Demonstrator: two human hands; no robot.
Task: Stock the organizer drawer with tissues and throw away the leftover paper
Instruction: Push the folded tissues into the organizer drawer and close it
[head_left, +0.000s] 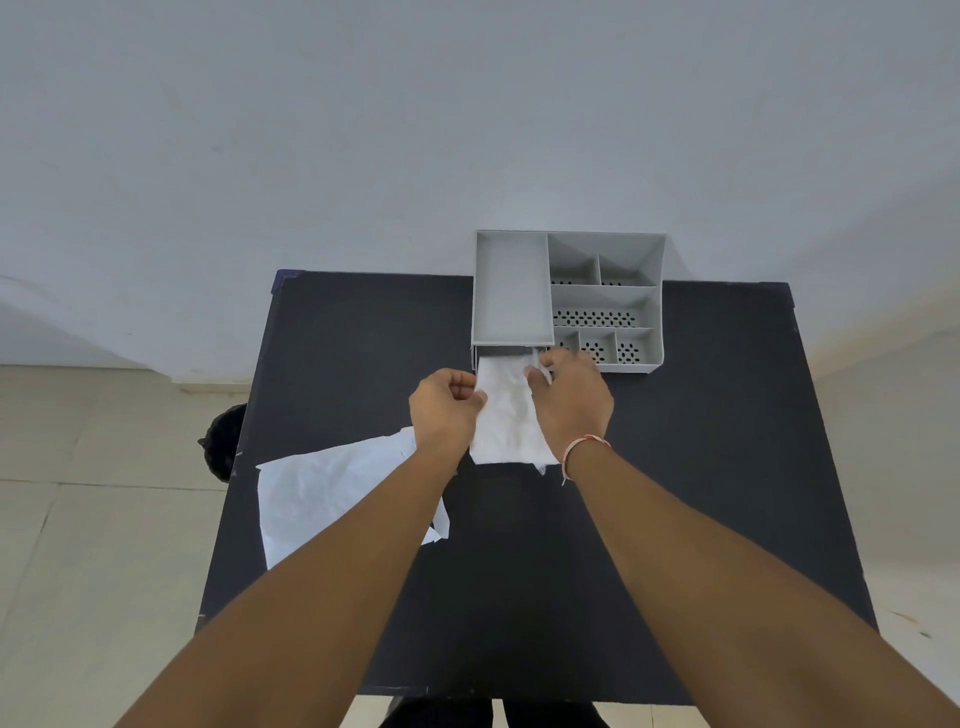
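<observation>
I am looking down along both forearms at a matte black table (675, 467) pushed against a pale grey wall (467, 104). At the table's far edge stands a light grey plastic desk organizer (511, 291), boxy and smooth: a long plain tray on its left, and on its right several smaller compartments whose floors are pierced with rows of small oval holes. Under the long tray a drawer (506, 354) is pulled out toward me, and a stack of white tissues (506, 415) lies in it, soft, faintly crumpled and thin, its near end reaching well out over the black surface. My left hand (444, 410) is curled, pinching the stack's left edge between thumb and fingers; my right hand (571, 400) arches over the right edge with its fingertips pressing the far corner down near the organizer's front. I judge that I hold both sides so the loose sheets stay squared as they settle into the narrow drawer instead of bunching against its walls. A red and white thread bracelet (584, 447) circles my right wrist. To the left, partly beneath my left forearm, a large white sheet of leftover paper (332, 493) lies flat and creased, overhanging the table's left edge, apparently set aside until the tissues are in. A dark round object (223, 441), possibly a bin though I cannot tell, sits on the beige tiled floor (78, 519) beside the table.
</observation>
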